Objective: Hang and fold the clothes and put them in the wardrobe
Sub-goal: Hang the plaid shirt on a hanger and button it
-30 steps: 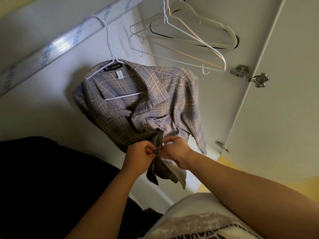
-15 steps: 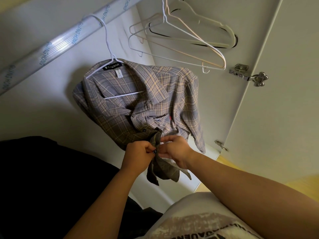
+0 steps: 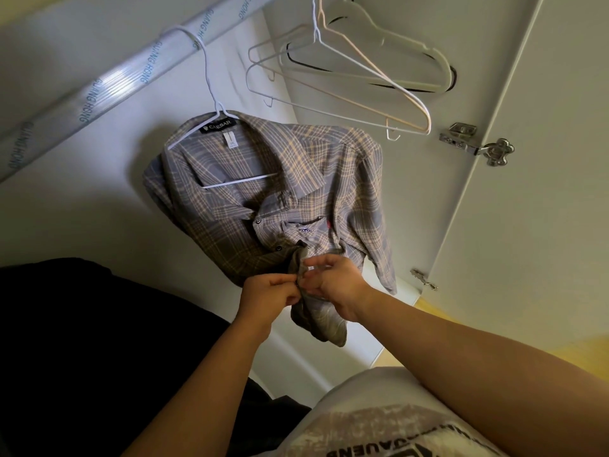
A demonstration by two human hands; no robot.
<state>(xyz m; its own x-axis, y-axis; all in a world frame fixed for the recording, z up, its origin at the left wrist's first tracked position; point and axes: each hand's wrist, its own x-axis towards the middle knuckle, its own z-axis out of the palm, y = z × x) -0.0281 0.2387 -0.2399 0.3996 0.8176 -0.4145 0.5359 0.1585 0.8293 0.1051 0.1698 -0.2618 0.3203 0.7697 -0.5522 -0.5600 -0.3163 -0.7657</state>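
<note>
Head view: left hand (image 3: 270,293) and right hand (image 3: 334,285) pinch the plaid shirt (image 3: 296,179), hung beside empty hangers (image 3: 357,65).

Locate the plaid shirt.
Head view, centre: the plaid shirt hangs on a white hanger from the wardrobe rail, left of the empty hangers, with the left hand and right hand pinching its lower front.

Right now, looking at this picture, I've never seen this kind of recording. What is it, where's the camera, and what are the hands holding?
There is no machine here. A person wears one camera on the head, so you see their own arms reaching into a wardrobe. A plaid shirt hangs on a white hanger from the rail, with empty hangers beside it and the door at right. The left hand and right hand each pinch the shirt's lower front edge, meeting at a button, apparently to fasten it.
</note>
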